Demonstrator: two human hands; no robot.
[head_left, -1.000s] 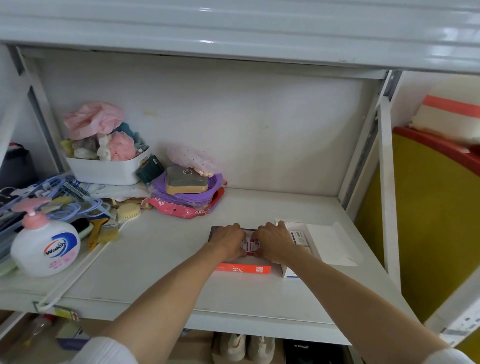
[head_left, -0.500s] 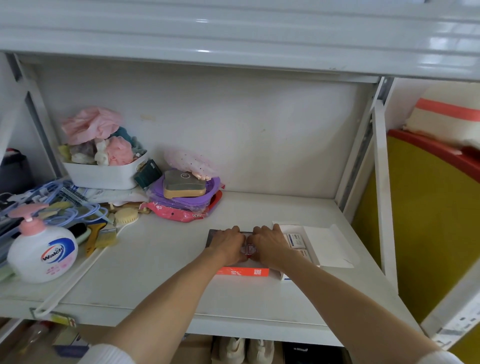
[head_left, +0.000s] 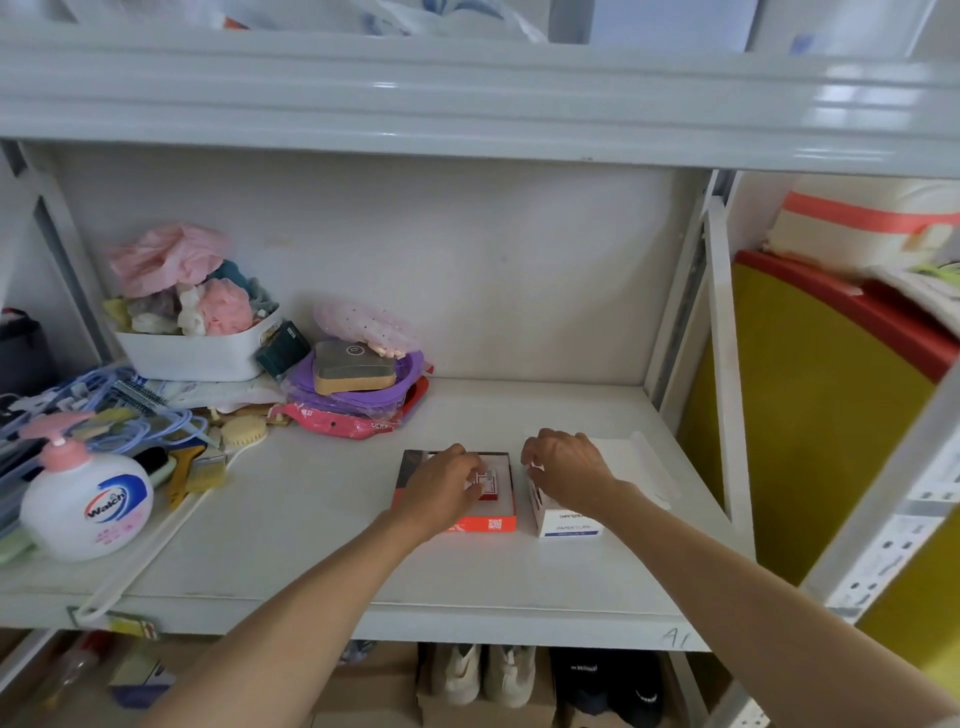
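Note:
A flat orange-edged box (head_left: 485, 524) lies open on the white shelf (head_left: 291, 519). Inside it is a small red-and-white box (head_left: 489, 483), which my left hand (head_left: 441, 491) pinches with curled fingers. Right beside the orange box stands a white paper-clip box (head_left: 566, 521), its lid flap (head_left: 641, 462) folded open to the right. My right hand (head_left: 569, 467) hovers over this white box with fingers curled down at its left rim. The hand hides the inside of the box and whatever the fingers touch.
At the left are a hand-soap pump bottle (head_left: 85, 501), blue hangers (head_left: 104, 410), brushes (head_left: 200, 467), a white basket of cloths (head_left: 192, 353) and a purple bowl holding a sponge (head_left: 353, 369). A shelf post (head_left: 724, 364) stands at the right. Shoes (head_left: 483, 675) sit below.
My right hand has left the orange box and moved right to the white paper-clip box. My left hand stays on the small red-and-white box. The camera has tilted slightly.

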